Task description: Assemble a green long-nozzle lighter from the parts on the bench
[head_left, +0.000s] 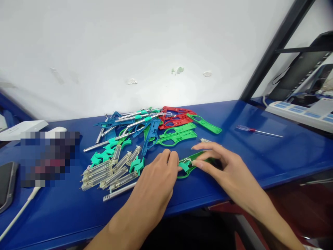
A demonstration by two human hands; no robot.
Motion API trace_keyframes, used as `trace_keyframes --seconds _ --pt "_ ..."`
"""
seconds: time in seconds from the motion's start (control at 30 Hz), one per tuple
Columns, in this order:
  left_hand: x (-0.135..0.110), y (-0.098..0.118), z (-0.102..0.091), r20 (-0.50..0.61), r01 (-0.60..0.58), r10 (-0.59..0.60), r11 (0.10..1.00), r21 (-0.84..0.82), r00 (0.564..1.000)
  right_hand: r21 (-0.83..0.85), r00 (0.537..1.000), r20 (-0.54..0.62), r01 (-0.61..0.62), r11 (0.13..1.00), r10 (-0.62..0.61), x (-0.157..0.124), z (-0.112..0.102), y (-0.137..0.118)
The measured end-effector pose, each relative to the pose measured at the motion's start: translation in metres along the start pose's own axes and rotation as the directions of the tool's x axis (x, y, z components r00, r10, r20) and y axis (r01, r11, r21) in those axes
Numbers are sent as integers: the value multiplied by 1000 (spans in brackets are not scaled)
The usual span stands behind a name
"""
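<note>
A green plastic handle frame [187,166] lies on the blue table [273,156] near its front edge, between my two hands. My left hand [156,180] has its fingers curled, with the fingertips pinching a small teal piece at the frame's left end. My right hand [221,163] rests on the frame's right part, fingers pressed down on it. Behind them lies a pile of green, red and blue handle frames [177,130]. Left of my left hand sit several clear tubes with metal tips [109,173] and teal trigger pieces [104,156].
A screwdriver with a clear handle [256,131] lies at the right. A white power strip [299,111] sits at the far right. At the left are a white box [22,128], a phone [6,184] and a white cable [20,211]. A white wall stands behind.
</note>
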State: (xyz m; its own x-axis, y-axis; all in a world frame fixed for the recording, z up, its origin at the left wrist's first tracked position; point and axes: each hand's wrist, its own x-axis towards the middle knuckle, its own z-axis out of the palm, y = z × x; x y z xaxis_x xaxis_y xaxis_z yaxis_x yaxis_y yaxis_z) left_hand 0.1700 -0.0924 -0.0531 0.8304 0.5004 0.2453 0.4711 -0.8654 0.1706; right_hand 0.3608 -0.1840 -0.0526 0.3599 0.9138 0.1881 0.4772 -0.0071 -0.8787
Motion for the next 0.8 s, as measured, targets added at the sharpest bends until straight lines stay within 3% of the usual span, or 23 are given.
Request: trace_keyframes --seconds 0.17,0.57,0.8 --pt "2 3 -5 83 -14 10 999 45 996 32 1000 4 31 999 -31 0 0 2" --pt "10 12 -19 295 -17 -41 982 190 955 105 999 18 -28 994 27 3 -1 2" --pt "10 14 -21 297 -38 -25 978 204 954 82 999 27 -25 996 23 3 -2 5"
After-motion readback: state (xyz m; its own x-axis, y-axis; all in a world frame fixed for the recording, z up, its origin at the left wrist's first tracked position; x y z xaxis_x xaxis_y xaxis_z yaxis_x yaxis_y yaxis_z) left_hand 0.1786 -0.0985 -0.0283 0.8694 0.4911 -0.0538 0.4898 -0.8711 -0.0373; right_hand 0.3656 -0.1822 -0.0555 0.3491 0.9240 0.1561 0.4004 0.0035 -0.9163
